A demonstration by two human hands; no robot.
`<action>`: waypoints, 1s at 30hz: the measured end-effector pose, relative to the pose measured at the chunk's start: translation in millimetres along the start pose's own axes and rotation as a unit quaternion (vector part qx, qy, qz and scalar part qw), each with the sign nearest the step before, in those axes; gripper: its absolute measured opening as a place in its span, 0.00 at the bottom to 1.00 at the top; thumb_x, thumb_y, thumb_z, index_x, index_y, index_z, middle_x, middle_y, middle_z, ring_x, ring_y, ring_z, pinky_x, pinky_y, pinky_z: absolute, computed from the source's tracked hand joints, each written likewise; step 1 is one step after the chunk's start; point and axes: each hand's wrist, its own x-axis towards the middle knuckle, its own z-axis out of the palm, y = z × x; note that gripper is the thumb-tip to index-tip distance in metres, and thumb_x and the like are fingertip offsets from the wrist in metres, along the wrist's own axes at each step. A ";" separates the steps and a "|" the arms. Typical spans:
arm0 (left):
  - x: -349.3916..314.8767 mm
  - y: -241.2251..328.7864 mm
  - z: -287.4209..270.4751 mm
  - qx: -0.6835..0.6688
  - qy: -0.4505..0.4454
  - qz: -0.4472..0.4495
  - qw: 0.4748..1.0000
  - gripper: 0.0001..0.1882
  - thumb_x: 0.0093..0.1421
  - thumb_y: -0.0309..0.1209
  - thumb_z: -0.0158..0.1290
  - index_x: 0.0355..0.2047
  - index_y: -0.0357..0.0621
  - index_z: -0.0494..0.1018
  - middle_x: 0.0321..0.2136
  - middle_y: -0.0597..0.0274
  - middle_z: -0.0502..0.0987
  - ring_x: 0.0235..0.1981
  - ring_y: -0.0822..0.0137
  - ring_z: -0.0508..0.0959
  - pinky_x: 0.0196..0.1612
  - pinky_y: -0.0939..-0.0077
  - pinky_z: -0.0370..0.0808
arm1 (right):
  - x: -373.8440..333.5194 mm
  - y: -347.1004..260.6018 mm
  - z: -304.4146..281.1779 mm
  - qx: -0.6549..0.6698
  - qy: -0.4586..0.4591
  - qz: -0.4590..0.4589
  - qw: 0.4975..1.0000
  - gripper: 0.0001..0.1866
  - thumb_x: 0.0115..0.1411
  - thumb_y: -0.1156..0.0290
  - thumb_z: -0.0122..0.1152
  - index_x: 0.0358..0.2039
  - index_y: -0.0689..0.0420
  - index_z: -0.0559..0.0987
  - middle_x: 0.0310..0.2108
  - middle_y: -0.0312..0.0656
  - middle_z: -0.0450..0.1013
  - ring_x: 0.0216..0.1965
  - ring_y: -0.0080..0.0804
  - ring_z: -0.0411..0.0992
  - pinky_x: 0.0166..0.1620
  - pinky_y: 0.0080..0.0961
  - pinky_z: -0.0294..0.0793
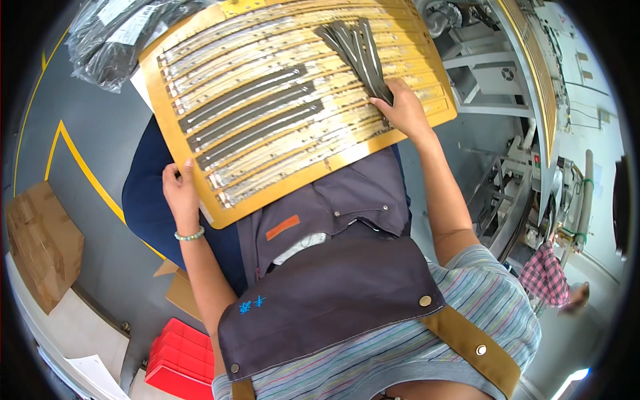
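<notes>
A yellow board (230, 215) with long parallel slots lies tilted across my lap. My left hand (180, 191) is closed on its left edge, thumb on top. Three dark grey zippers (257, 128), each with a pale line along its middle, lie side by side in slots on the left half. Over the right half, my right hand (405, 113) grips a bundle of similar zippers (359, 57) near its lower end. The far ends of the bundle fan out over the board. The fingertips beneath the bundle are partly hidden.
A plastic-wrapped dark package (110, 50) sits at the far left beside the board. Cardboard boxes (43, 243) and a red crate (181, 360) stand at lower left. Metal machine framing (497, 80) runs along the right, with another person's checked sleeve (543, 275) nearby.
</notes>
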 end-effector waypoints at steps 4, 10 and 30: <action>-3.0 6.0 -16.9 0.158 0.115 0.112 0.974 0.18 0.69 0.35 0.64 0.51 0.35 0.77 0.45 0.58 0.75 0.31 0.72 0.77 0.40 0.75 0.76 | -2.8 5.2 -20.1 0.077 0.125 -0.028 0.989 0.20 0.63 0.60 0.71 0.46 0.64 0.84 0.48 0.54 0.80 0.50 0.53 0.78 0.52 0.42 0.78; -47.9 92.1 -17.6 0.090 0.132 0.137 0.978 0.17 0.69 0.29 0.62 0.55 0.36 0.76 0.58 0.54 0.75 0.46 0.70 0.81 0.43 0.79 0.77 | 11.2 -18.4 -17.1 0.076 0.073 0.036 0.994 0.17 0.60 0.57 0.74 0.39 0.58 0.86 0.38 0.47 0.81 0.39 0.49 0.81 0.44 0.45 0.79; -139.1 189.8 96.8 0.017 -0.292 0.355 0.888 0.14 0.62 0.25 0.64 0.48 0.38 0.80 0.46 0.54 0.83 0.48 0.50 0.82 0.52 0.62 0.78 | 19.2 -12.6 17.0 0.059 0.239 -0.013 0.969 0.11 0.65 0.65 0.66 0.40 0.59 0.87 0.39 0.46 0.81 0.40 0.51 0.80 0.43 0.43 0.80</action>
